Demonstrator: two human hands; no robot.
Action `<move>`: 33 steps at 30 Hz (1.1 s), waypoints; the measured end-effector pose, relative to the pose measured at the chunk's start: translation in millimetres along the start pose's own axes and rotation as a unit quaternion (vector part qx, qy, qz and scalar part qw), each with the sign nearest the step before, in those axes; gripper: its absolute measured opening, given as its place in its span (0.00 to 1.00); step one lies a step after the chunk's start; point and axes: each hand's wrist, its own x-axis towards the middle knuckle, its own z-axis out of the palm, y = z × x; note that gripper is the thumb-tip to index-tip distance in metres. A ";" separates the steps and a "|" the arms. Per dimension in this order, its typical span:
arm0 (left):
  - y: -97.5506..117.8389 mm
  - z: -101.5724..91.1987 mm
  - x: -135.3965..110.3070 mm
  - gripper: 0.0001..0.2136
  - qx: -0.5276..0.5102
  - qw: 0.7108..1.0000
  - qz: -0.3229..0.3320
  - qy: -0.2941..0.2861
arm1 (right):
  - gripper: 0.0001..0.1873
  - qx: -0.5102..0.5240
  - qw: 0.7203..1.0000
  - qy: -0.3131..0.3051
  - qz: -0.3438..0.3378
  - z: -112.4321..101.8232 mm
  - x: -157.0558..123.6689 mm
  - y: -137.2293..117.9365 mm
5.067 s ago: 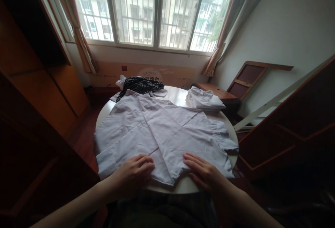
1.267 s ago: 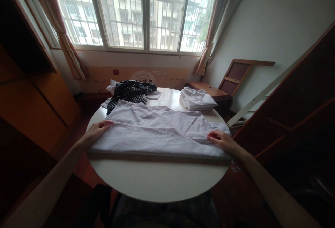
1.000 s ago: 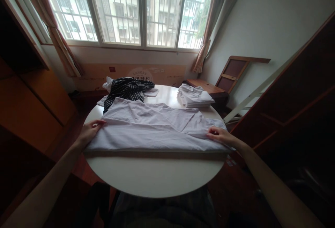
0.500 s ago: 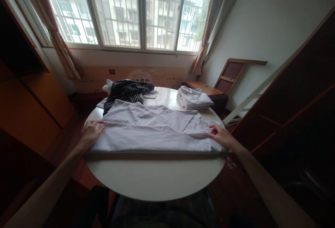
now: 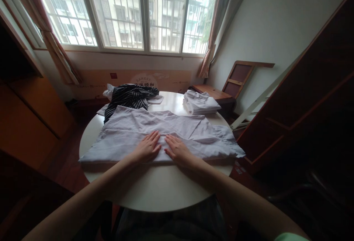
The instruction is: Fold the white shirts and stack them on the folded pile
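A white garment (image 5: pixel 110 141) lies spread sideways across the round table, its lower edge straight and its right end hanging a little past the table's rim. My left hand (image 5: pixel 148 147) rests flat on the middle of the cloth, fingers stretched out. Close beside it, my right hand (image 5: pixel 178 150) also lies palm down on the fabric, fingers extended. A small gap separates the two hands, and neither grips the cloth. Some creases run over the garment above my fingertips.
The white round table (image 5: pixel 155 193) bears a rumpled black striped cloth (image 5: pixel 128 97) at the back left and a stack of folded white clothes (image 5: pixel 201 102) at the back right. Beyond stands a wooden chair (image 5: pixel 238 80). A dark wooden panel (image 5: pixel 298 97) rises at the right.
Both hands have let go of the garment's two ends and moved inward to its middle, now lying flat. The garment's ends lie loose. The view has shifted slightly.
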 end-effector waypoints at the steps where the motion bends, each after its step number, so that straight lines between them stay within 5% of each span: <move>1: -11.0 -0.9 -4.2 0.27 0.009 1.000 -0.006 -0.002 | 0.27 -0.007 1.000 -0.010 -0.008 -1.4 -6.4 7.0; 5: -51.2 -15.1 -28.4 0.29 0.043 0.998 -0.035 -0.001 | 0.28 -0.026 1.000 -0.013 0.000 -22.3 -40.5 40.2; 16: -156.1 -38.6 -90.1 0.30 0.104 0.972 -0.211 0.019 | 0.33 -0.147 0.967 -0.004 0.208 -69.7 -135.8 116.6; 33: -139.9 -41.5 -104.4 0.30 0.103 0.968 -0.228 0.002 | 0.32 -0.136 0.965 0.006 0.224 -73.4 -146.3 135.9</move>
